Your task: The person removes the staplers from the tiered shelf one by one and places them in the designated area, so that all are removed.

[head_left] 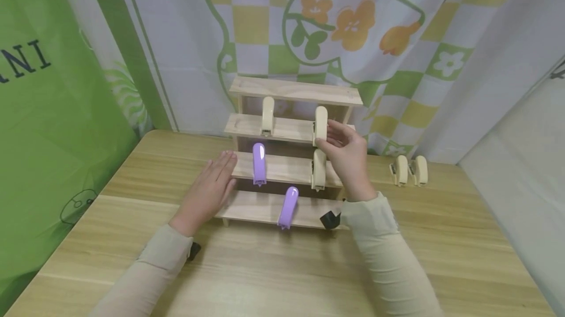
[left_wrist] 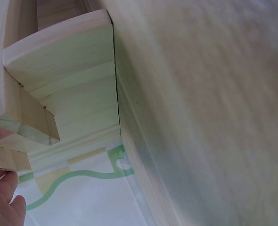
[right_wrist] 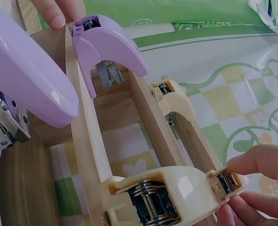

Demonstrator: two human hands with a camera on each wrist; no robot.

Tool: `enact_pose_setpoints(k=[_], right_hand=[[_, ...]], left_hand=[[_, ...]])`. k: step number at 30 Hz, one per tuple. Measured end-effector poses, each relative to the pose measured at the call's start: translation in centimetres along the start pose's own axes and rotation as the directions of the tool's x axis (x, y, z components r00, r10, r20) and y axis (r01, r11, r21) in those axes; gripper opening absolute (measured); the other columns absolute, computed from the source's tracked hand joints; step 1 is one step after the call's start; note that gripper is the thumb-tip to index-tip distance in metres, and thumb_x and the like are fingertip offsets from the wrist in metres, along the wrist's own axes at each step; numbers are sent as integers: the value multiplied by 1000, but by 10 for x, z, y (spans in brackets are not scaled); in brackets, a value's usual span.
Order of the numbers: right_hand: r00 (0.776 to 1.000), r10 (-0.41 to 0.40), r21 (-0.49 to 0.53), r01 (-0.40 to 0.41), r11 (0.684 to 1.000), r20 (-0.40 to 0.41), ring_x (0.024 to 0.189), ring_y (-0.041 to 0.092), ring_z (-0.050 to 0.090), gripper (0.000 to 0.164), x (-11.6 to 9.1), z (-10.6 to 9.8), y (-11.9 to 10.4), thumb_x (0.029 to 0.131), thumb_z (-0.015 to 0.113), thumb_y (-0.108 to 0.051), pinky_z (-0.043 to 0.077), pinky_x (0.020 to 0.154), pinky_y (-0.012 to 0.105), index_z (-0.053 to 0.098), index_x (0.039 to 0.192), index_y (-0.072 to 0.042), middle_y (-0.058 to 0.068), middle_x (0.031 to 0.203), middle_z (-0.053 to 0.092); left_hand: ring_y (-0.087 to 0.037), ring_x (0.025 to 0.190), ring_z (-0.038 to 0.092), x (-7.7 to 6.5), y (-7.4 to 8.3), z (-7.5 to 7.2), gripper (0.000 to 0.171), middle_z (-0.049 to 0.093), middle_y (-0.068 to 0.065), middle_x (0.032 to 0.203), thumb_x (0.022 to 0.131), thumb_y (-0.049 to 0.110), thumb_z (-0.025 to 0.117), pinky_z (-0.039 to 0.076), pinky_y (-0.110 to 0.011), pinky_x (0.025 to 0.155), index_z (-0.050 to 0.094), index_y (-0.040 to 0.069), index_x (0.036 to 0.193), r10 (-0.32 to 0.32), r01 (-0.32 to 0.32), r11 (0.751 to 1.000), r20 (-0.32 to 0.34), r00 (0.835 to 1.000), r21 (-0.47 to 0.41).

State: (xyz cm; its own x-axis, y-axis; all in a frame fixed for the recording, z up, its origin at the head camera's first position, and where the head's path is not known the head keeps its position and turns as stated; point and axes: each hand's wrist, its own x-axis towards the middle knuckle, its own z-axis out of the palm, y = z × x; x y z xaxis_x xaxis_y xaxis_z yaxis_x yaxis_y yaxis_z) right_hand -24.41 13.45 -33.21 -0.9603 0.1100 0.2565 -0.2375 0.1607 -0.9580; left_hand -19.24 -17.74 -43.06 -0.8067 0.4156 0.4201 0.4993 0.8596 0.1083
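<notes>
My right hand (head_left: 348, 155) pinches a cream stapler (head_left: 321, 123) between thumb and fingers, at the right of the shelf's third step from the front. In the right wrist view its fingertips are on the back of that stapler (right_wrist: 226, 183). Below it, another cream stapler (head_left: 319, 170) sits on the second step, level with a purple stapler (head_left: 259, 162). One more cream stapler (head_left: 267, 116) stands on the third step's left. A second purple stapler (head_left: 288, 206) lies slanted on the lowest step. My left hand (head_left: 209, 187) rests, fingers straight, against the left end of the wooden stepped shelf (head_left: 247, 209).
Two cream staplers (head_left: 400, 171) stand side by side on the wooden table (head_left: 441, 238), right of the shelf. A patterned curtain (head_left: 265, 22) hangs right behind the shelf. Green cloth (head_left: 53, 111) borders the table's left side.
</notes>
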Motion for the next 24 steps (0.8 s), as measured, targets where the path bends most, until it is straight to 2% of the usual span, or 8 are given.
enact_pose_setpoints(k=[15,24], right_hand=[[999,47,35,-46,998,-18,107,21,67,52,-3,1,-2,83,77,2,57,95,24,63,133,0,15,122,68],[998,9,56,-5,998,-60,104,18,67,50,-7,-7,-5,83,76,3,56,96,26,65,132,1,16,120,68]], left_hand=[[-38,150,27,-1,2,-1,59,28,-23,162,106,22,47,24,-56,123,29,-7,154,-10,10,1000,11,1000,3],[-38,150,27,-1,2,-3,59,28,-24,162,106,22,47,24,-57,123,29,-8,154,-7,7,1000,8,1000,-1]])
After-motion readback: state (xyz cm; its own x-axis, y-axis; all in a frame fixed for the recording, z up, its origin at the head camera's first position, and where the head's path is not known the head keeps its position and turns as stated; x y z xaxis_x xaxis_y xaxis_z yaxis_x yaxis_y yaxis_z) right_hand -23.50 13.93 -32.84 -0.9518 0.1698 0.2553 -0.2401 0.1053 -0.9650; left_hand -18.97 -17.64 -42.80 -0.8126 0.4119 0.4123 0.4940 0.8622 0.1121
